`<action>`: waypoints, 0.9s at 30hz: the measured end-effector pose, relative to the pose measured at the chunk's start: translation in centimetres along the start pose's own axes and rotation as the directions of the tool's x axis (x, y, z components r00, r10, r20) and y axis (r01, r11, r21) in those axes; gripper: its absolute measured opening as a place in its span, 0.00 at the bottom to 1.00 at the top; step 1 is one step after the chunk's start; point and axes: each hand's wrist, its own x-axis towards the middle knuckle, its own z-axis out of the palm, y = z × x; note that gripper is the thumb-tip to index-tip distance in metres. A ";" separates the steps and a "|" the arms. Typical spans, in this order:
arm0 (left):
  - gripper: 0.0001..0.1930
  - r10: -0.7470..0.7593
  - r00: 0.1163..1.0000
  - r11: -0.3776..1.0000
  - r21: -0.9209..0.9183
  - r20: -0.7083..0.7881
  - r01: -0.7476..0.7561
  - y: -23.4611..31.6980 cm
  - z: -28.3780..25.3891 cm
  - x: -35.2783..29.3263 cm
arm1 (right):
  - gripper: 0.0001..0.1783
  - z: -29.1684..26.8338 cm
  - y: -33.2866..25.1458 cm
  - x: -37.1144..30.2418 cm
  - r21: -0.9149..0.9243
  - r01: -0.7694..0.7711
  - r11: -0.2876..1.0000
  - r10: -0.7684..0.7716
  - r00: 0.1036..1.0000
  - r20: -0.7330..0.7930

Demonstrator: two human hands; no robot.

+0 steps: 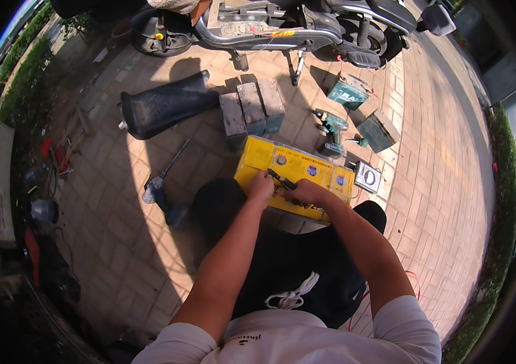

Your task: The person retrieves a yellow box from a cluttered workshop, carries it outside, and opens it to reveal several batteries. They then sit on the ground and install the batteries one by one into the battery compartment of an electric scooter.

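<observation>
A yellow cardboard box [261,153] with printed pictures lies between my knees, slightly tilted toward the right. My right hand [310,192] is closed round the black handle of a slim dark hand tool [283,180], whose exact kind is hard to make out. The tool lies across the box top and points up and left. My left hand [261,187] rests on the box's left part, beside the tool's tip. Its fingers are curled together, and whatever they pinch is hidden.
An electric scooter [306,39] stands at the far side. Beyond the box are grey batteries [250,106], a black plastic cover [167,108], a green cordless drill [332,125], a teal battery [349,92] and a small white box [367,177]. A blue power tool [158,193] lies left.
</observation>
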 end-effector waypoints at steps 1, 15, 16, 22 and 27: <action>0.16 -0.007 1.000 1.000 -0.007 0.002 0.007 0.2 0.1 0.1 | 0.24 -0.4 0.1 0.2 0.002 -0.012 1.000 0.012 0.999 0.035; 0.14 -0.005 1.000 1.000 -0.004 -0.001 0.005 1.2 0.0 -0.6 | 0.19 -1.8 0.1 0.4 0.083 -0.110 0.990 0.088 0.968 0.234; 0.15 -0.025 1.000 1.000 -0.012 0.007 0.025 1.2 0.0 -0.6 | 0.18 -1.8 0.3 0.7 0.053 -0.097 0.994 0.082 0.969 0.235; 0.15 -0.030 0.999 1.000 -0.011 -0.012 0.030 0.8 -0.1 -0.5 | 0.19 0.9 0.3 0.2 0.059 -0.103 0.993 0.103 0.995 0.001; 0.15 -0.017 0.999 1.000 -0.003 -0.041 0.017 0.8 0.2 -0.5 | 0.24 2.8 1.0 0.4 -0.116 -0.053 0.992 0.028 0.977 -0.213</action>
